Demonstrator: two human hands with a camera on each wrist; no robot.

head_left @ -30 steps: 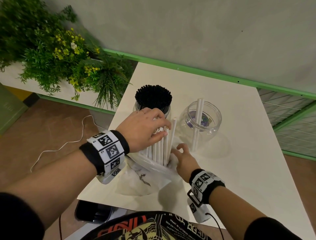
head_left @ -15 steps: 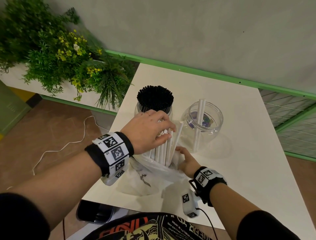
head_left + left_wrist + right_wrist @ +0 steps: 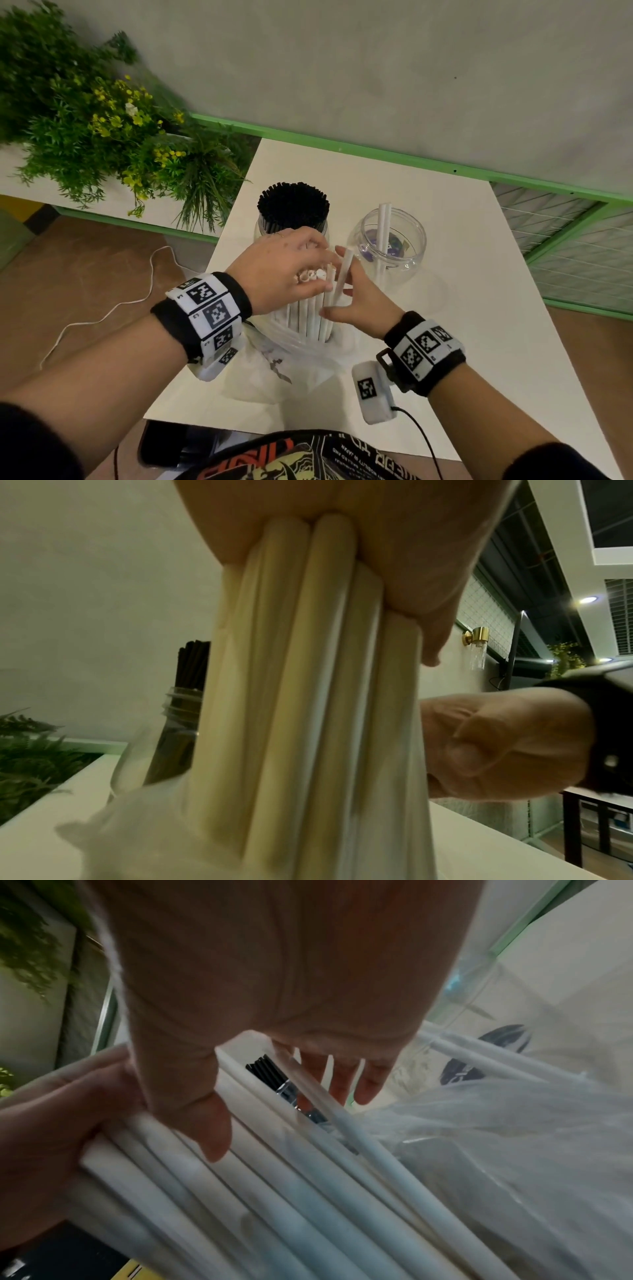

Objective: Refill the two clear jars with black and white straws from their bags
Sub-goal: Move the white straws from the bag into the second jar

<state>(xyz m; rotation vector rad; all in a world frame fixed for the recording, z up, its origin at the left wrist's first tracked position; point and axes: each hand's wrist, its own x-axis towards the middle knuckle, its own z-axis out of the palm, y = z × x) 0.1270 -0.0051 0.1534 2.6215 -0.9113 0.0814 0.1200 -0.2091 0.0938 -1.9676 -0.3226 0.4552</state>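
Note:
A bundle of white straws (image 3: 310, 320) stands upright in a clear plastic bag (image 3: 284, 363) at the table's near middle. My left hand (image 3: 305, 270) grips the straws' tops from above; the left wrist view shows its fingers (image 3: 411, 569) wrapped round the white straws (image 3: 308, 696). My right hand (image 3: 346, 286) reaches in from the right with straight fingers, thumb (image 3: 205, 1123) against the bundle. One loose straw (image 3: 342, 274) leans out across its fingers. Behind stand a jar packed with black straws (image 3: 293, 209) and a clear jar (image 3: 416, 246) holding two white straws.
The white table (image 3: 462, 308) has bare room to the right and front right. A planter of green and yellow plants (image 3: 102, 144) borders the left edge, and a green-trimmed wall runs behind. A white cable (image 3: 102, 315) lies on the brown floor.
My right hand has risen from the table beside the bag to the upper part of the bundle. One straw has tipped out to the right. My left hand keeps its hold.

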